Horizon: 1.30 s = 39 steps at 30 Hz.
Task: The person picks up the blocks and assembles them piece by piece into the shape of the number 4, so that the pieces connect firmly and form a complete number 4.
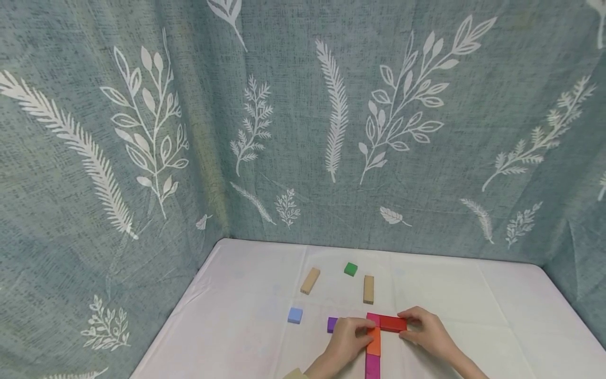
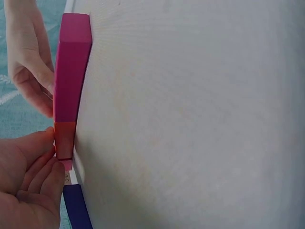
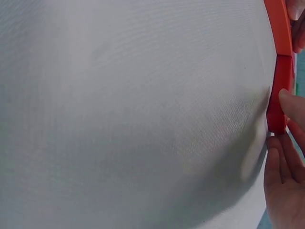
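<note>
In the head view, my left hand rests against the left side of an orange block and a pink block, fingertips touching them. My right hand pinches the outer end of a red block, which lies sideways against the pink one. A magenta block continues the row toward me. Partly behind my left hand lies a purple block. The left wrist view shows the left fingertips at the orange block. In the right wrist view, the right thumb touches the red block.
Farther back on the white-covered table lie two natural wood blocks, a green block and a light blue block. A patterned teal curtain hangs behind and at the sides.
</note>
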Available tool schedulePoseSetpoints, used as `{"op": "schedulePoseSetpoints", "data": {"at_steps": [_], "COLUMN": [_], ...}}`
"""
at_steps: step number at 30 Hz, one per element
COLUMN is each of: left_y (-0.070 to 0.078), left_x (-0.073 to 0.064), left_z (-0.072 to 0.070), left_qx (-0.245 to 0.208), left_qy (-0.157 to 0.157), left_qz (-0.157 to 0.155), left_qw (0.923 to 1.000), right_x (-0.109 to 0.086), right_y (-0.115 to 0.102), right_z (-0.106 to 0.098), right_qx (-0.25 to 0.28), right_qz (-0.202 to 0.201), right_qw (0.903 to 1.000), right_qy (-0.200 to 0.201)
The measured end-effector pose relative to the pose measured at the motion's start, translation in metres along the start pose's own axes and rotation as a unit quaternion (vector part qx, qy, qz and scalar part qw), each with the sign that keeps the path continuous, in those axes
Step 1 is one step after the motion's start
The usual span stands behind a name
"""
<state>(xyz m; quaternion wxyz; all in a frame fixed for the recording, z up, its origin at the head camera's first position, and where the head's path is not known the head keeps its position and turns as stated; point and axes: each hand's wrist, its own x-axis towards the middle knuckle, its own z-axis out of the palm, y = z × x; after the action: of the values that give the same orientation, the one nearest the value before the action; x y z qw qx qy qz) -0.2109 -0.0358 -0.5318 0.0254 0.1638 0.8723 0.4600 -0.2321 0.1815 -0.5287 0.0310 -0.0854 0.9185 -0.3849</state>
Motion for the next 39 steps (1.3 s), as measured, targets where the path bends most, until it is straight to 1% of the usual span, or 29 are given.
{"op": "schedulePoseSetpoints", "data": {"at_steps": [9, 13, 16, 22, 26, 29, 33, 39], "left_y": [-0.001, -0.001, -0.001, -0.001, -0.002, -0.001, -0.001, 0.0], "left_x": [0.0, 0.0, 0.0, -0.001, -0.001, -0.002, -0.002, -0.002], "left_z": [0.0, 0.0, 0.0, -0.001, 0.0, 0.0, -0.001, -0.002], "left_qx": [0.001, 0.001, -0.002, -0.006, -0.006, -0.003, -0.002, -0.004], "left_qy": [0.002, 0.004, 0.004, 0.003, 0.004, 0.002, -0.003, -0.007], "left_qz": [0.005, 0.011, 0.013, 0.016, 0.015, 0.007, -0.001, -0.002], "left_qw": [1.0, 0.9999, 0.9999, 0.9999, 0.9999, 1.0, 1.0, 1.0], "right_x": [0.0, 0.001, 0.001, 0.005, 0.008, 0.012, 0.016, 0.023], "right_y": [0.001, -0.002, -0.005, -0.012, -0.019, -0.024, -0.03, -0.038], "right_z": [-0.007, -0.011, -0.015, -0.025, -0.032, -0.036, -0.04, -0.043], "right_qx": [-0.012, 0.005, 0.022, 0.046, 0.041, 0.033, 0.03, 0.031], "right_qz": [-0.014, -0.007, -0.013, -0.042, -0.061, -0.075, -0.085, -0.089], "right_qw": [0.9998, 0.9999, 0.9996, 0.9979, 0.9969, 0.9959, 0.995, 0.9944], "right_qy": [0.009, 0.013, 0.012, 0.016, 0.028, 0.038, 0.043, 0.047]}}
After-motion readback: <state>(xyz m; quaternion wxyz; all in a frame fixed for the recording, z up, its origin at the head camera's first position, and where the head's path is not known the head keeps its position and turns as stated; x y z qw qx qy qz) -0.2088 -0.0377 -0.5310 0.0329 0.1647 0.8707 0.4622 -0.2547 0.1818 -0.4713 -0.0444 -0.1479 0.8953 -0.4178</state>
